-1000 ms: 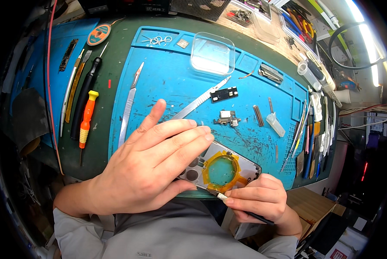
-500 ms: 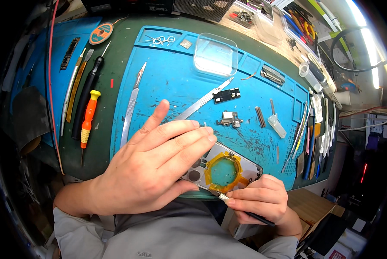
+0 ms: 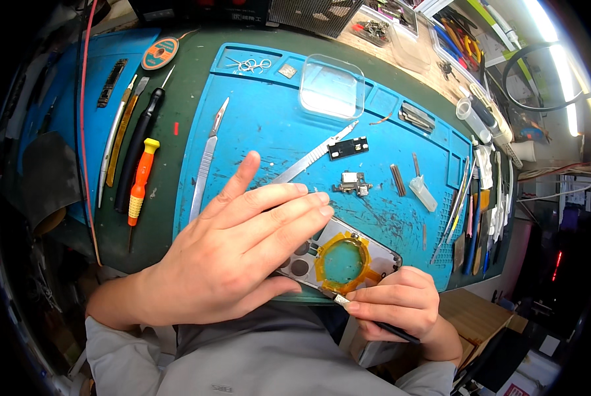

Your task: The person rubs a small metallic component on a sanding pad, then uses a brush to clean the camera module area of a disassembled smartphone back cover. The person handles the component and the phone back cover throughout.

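Observation:
A phone back housing lies at the near edge of the blue mat, with a round opening ringed by yellow tape. My left hand spans the housing's left end, its thumb at the near edge and its long fingers over the far edge; the palm hides the rest. My right hand is closed in a pinch around a thin black-handled tool, probably a scraping knife. Its metal tip touches the housing's near edge, just below the tape.
On the blue mat are two scalpels, a black plate, a small metal phone part and a clear plastic box. Screwdrivers lie left; several tweezers and brushes line the right.
The whole view has shifted slightly. Both hands, the housing and the tool keep nearly the same places relative to one another.

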